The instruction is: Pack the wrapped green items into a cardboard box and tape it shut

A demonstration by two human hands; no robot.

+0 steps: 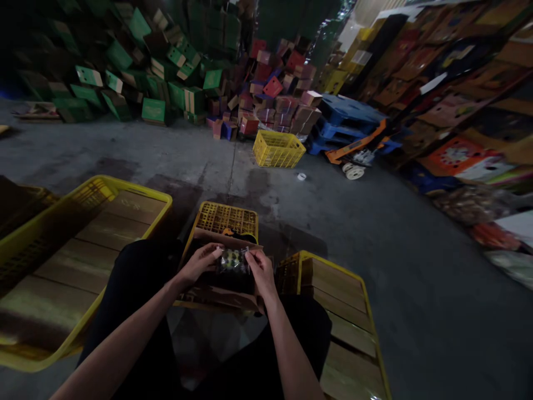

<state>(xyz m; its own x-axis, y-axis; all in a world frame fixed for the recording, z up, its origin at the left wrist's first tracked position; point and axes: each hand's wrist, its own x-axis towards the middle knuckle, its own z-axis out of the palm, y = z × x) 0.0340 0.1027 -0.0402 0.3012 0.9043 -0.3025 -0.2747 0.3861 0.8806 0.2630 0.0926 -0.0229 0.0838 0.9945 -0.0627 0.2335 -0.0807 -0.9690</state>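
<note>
Between my two hands is a small clear plastic pack (232, 260) with several round greenish-yellow items showing through; their kind is too small to tell. My left hand (203, 261) pinches its left edge, and my right hand (260, 266) pinches its right edge. Just beneath is an open cardboard box (237, 297) with a dark inside. The box rests on an upturned-looking yellow plastic crate (227, 214) between my knees. A dark item with an orange mark (229, 232) lies on the crate behind the box flap.
A large yellow crate (141, 186) of cardboard boxes stands left, another yellow crate (364, 283) of boxes right. Ahead are a smaller yellow crate (280, 150), a white roll (301, 176), blue pallets (350, 111), an orange pallet jack (358, 141) and piled green boxes (154, 111).
</note>
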